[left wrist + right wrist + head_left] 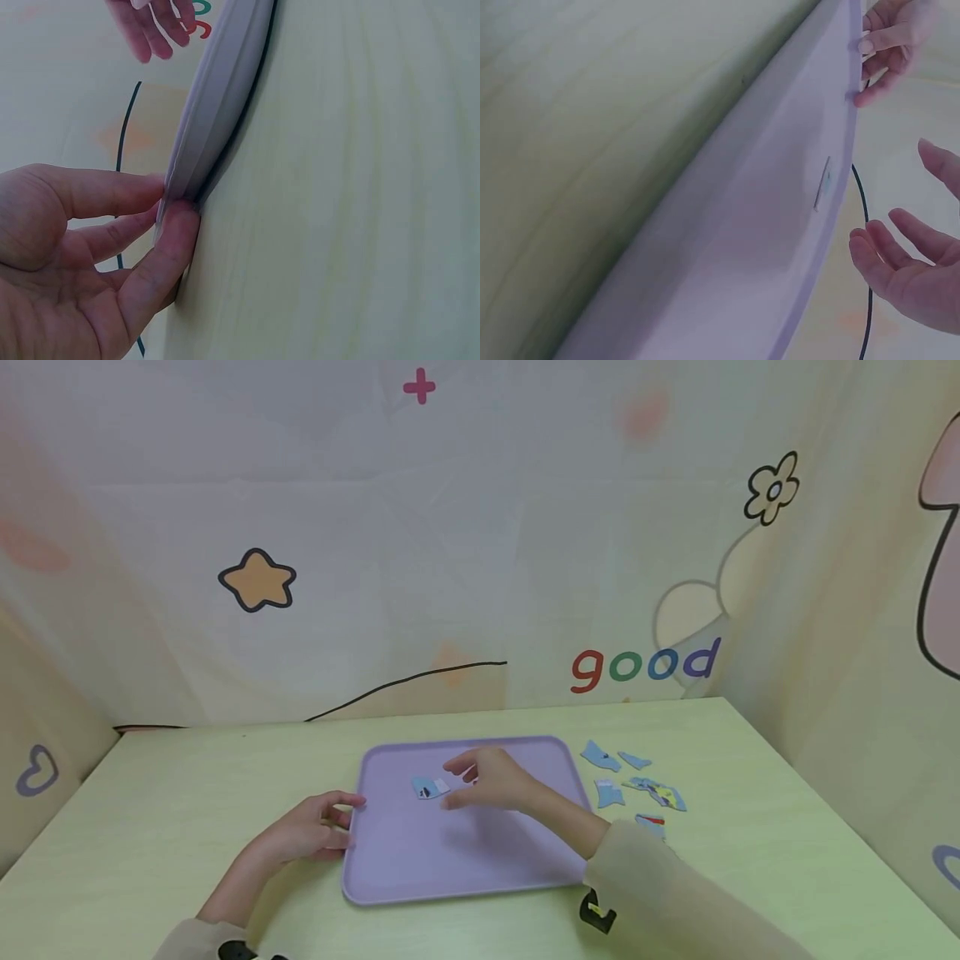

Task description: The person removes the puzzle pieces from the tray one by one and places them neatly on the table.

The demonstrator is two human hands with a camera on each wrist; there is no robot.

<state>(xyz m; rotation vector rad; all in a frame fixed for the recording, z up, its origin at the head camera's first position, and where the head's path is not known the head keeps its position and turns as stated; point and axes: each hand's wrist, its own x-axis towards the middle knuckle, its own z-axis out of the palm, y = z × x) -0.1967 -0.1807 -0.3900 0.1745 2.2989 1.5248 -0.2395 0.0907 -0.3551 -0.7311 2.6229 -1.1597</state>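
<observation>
A lilac rectangular tray (420, 868) lies on the table. On it is a light blue jigsaw puzzle piece (426, 788) with a white patch and a small dark print; in the right wrist view this piece (823, 184) appears nearly edge-on. My left hand (311, 828) holds the tray's left edge, with thumb and fingers at the rim (217, 97) in the left wrist view. Over the tray, just right of the piece, hovers my right hand (498, 779). Its fingers are loosely bent and spread from the thumb, with nothing between them.
Several loose puzzle pieces lie on the table right of the tray, among them a blue one (600, 756), a yellow-and-blue one (663, 794) and one with a red stripe (651, 825), partly behind the right sleeve. A printed curtain (450, 527) hangs behind the table.
</observation>
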